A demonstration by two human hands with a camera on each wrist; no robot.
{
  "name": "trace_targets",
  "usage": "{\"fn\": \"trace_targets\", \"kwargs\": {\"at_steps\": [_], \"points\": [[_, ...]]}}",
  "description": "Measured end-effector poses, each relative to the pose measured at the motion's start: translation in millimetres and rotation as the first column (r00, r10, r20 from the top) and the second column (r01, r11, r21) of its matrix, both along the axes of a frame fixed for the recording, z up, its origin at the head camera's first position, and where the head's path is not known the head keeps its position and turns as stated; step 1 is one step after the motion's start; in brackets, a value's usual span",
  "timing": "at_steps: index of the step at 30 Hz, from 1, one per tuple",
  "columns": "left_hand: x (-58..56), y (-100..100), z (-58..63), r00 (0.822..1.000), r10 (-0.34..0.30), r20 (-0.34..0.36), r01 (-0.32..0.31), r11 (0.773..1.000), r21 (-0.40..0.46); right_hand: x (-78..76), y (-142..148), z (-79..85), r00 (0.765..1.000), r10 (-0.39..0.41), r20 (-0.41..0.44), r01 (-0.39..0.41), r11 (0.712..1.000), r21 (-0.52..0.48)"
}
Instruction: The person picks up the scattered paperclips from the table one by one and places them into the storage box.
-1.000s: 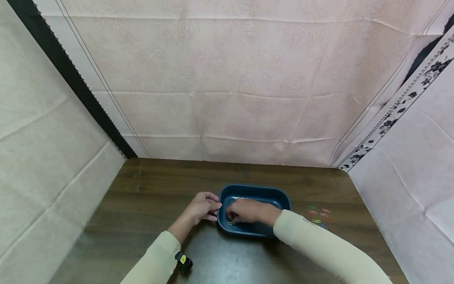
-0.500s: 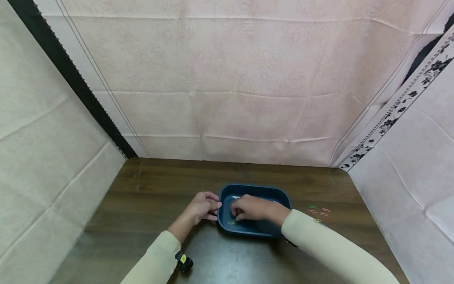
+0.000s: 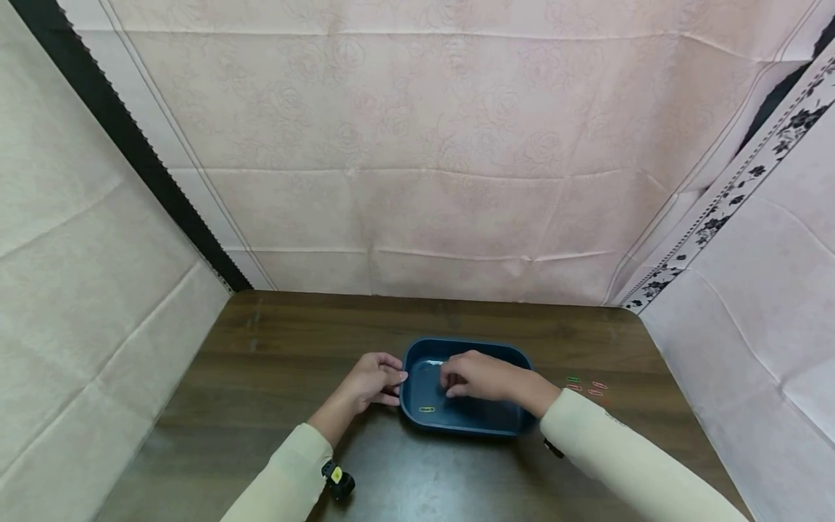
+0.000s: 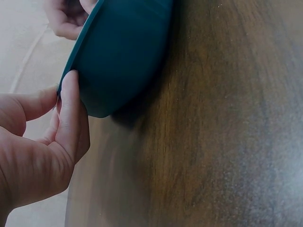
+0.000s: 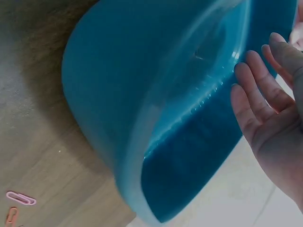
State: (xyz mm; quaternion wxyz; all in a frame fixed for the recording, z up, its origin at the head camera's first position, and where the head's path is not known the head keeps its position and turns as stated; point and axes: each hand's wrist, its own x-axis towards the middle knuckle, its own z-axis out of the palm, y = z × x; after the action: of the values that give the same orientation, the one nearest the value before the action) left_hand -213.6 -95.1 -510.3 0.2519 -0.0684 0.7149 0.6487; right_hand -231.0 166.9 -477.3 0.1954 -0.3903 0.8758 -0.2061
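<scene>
A blue plastic tray (image 3: 470,419) sits on the wooden table. My left hand (image 3: 375,380) pinches its left rim between thumb and fingers; the left wrist view shows the thumb on one side of the rim and a finger along the outer wall. A yellow paper clip (image 3: 427,409) lies on the tray's floor near that end. Over the middle of the tray is my right hand (image 5: 274,104), its fingers loosely bent and nothing between them.
Right of the tray, several paper clips lie on the table, among them a green one (image 3: 573,380) and a pink one (image 5: 21,197). My right sleeve (image 3: 626,449) covers part of that area. Pale cloth (image 3: 424,145) hangs behind and beside the table (image 3: 313,319).
My right hand has lifted off the tray's left end and moved right, uncovering the yellow paper clip. My left hand has stayed at the rim.
</scene>
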Motion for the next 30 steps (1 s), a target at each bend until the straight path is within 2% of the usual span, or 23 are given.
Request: {"fn": "trace_targets", "kwargs": {"at_steps": [8,17,30], "points": [[1.1,0.7,1.2,1.000,0.000,-0.008,0.000,1.000,-0.007,8.5,15.6,4.7,0.998,-0.062,-0.029,0.060,0.997,-0.055],[0.2,0.2,0.3,1.000,0.001,-0.009,-0.001,1.000,-0.007,16.9,35.4,4.1,0.990,-0.089,-0.110,0.077,0.991,-0.112],[-0.1,0.0,-0.2,1.000,-0.002,-0.015,0.002,1.000,-0.001,30.8,63.4,11.4,0.968,-0.197,-0.158,0.157,0.960,-0.234]]}}
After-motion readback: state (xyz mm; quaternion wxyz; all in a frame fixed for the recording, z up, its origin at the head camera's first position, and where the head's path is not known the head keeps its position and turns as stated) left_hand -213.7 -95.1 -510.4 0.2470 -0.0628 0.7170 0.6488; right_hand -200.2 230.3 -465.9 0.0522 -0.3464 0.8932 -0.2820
